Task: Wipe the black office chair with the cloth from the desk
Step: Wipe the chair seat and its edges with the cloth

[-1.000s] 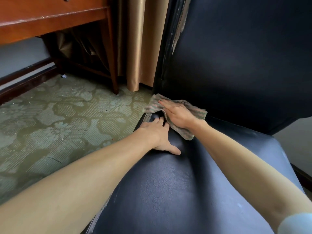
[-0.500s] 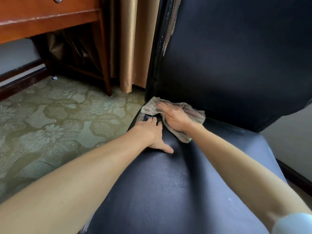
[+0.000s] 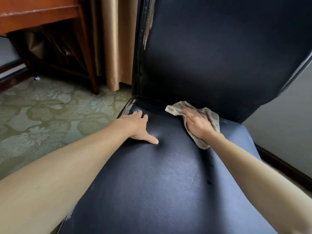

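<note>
Your right hand [image 3: 197, 123] presses flat, fingers spread, on the cloth [image 3: 211, 115] at the rear of the chair [image 3: 168, 183] seat, pinning not grasping, while your open left hand [image 3: 136, 126] braces nearby; the cloth looks light and limp, best bunched mid-fold.

My right hand [image 3: 197, 123] flat on cloth [image 3: 208, 115] at seat [image 3: 160, 183] rear; left hand [image 3: 137, 126] spread flat beside, apart.
</note>
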Tool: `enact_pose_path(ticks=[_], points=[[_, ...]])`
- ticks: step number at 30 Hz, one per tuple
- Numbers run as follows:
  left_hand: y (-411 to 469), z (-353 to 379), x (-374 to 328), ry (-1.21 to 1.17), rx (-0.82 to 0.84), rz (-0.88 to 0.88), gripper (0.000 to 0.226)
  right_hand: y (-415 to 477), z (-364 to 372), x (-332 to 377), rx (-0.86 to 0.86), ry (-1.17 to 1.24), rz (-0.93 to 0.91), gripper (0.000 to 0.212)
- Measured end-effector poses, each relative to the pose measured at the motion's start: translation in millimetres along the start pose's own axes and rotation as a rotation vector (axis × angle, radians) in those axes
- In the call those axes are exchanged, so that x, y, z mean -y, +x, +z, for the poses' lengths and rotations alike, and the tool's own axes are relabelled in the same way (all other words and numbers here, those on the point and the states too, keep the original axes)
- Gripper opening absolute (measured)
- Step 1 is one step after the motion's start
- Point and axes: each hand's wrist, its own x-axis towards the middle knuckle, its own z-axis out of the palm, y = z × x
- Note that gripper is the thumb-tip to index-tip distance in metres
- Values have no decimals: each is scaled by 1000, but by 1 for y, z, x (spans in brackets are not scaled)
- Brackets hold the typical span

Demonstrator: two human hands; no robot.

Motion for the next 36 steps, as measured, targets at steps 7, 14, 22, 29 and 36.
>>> enact_pose_path(ticks=[7, 14, 22, 29, 36], points=[[2, -3, -2, 32, -18, -7, 119, 22, 13, 49, 17, -27, -36, 50], [-12, 1, 22, -261, -242, 2, 108, 22, 18, 76, 33, -52, -19, 52], [-26, 50, 93, -787, -62, -230, 84, 25, 24, 116, 36, -57, 49, 53], [-24, 65, 89, -1044, -62, -141, 67, 47, 33, 151, 78, -32, -69, 53], [-28, 63, 89, -1040, 97, -51, 132, 58, 40, 163, 96, -55, -124, 50]])
